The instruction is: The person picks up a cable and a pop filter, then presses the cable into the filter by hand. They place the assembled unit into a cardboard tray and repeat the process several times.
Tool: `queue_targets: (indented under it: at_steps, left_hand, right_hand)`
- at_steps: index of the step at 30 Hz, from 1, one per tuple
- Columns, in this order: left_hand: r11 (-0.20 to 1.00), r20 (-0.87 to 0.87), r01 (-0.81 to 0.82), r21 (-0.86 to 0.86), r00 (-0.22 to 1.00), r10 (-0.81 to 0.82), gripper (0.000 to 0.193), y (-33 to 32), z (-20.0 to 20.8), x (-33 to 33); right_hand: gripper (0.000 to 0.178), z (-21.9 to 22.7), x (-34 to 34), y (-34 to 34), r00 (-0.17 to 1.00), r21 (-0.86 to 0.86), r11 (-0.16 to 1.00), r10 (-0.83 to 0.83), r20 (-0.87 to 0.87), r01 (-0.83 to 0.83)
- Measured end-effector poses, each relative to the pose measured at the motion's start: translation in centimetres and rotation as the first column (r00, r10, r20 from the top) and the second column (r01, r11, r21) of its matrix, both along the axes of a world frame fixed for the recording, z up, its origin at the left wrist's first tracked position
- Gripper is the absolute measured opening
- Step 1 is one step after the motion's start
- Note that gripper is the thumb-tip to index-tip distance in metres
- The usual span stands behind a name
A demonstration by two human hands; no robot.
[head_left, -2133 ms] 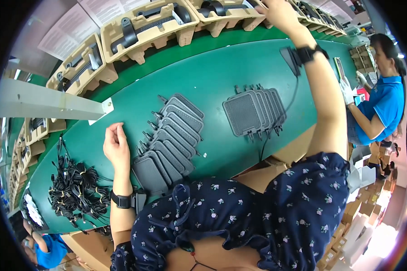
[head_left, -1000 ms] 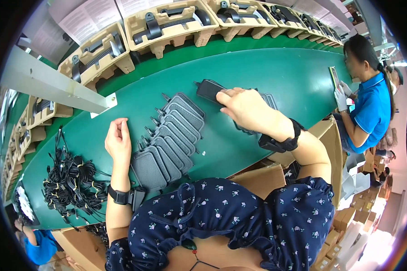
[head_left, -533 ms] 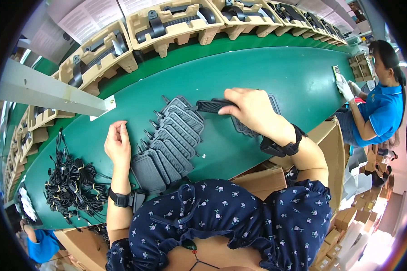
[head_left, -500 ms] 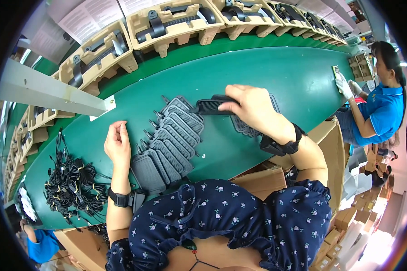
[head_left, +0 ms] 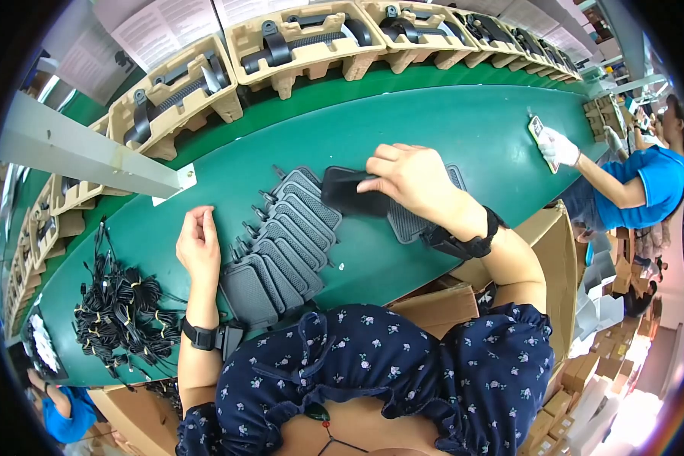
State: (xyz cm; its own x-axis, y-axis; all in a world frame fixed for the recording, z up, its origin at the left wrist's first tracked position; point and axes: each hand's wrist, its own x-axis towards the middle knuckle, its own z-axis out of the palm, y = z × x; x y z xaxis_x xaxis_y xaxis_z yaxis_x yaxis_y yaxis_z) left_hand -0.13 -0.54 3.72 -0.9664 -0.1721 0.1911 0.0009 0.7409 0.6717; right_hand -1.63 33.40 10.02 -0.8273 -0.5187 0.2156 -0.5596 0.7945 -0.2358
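Note:
My right hand [head_left: 414, 178] grips the right part of a dark, flat, rounded rectangular panel [head_left: 346, 190], thumb on its upper face. That panel is held at the far end of a fanned row of overlapping grey mesh-faced panels [head_left: 285, 239], which have short pegs along their left side. Under and beside my right hand lies another grey mesh panel [head_left: 406, 222], partly hidden by the hand and wrist. My left hand [head_left: 197, 243] rests left of the row, fingers curled together with nothing visible in them. Both wrists carry black straps.
Bundled black cables [head_left: 125, 311] lie at the left. Moulded cardboard trays [head_left: 308, 49] with black parts line the far side. A white metal post [head_left: 91, 152] stands at the left. Open cartons [head_left: 536, 266] stand by the near edge. A gloved co-worker [head_left: 634, 186] holds a small item at the right.
My right hand has tilted the dark panel from edge-on to broad face showing, shifting slightly left. My left hand barely moves. The co-worker's gloved hand has moved left with the item.

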Motion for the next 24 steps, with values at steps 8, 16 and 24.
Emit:
queue_targets:
  at_steps: [8, 16, 24]
  left_hand:
    - [1.0, -0.006, -0.012, -0.017, 1.0, 0.011, 0.011, -0.6, -0.5, 0.2]
    - [0.998, -0.054, 0.025, 0.065, 0.998, -0.022, 0.01, -0.7, -1.0, -0.3]
    - [0.993, -0.016, 0.038, 0.11, 0.999, -0.036, 0.011, -1.8, -0.8, 0.6]
  right_hand:
    - [0.016, 2.7, -7.7, 5.6, 0.914, -0.434, 0.825, -0.407, -0.012, 0.361]
    - [0.017, 4.6, -19.8, 18.5, 0.55, -0.666, 0.652, -0.727, -0.411, 0.363]
    - [0.019, 3.7, -24.5, 18.5, 0.57, -0.569, 0.681, -0.719, -0.398, 0.461]
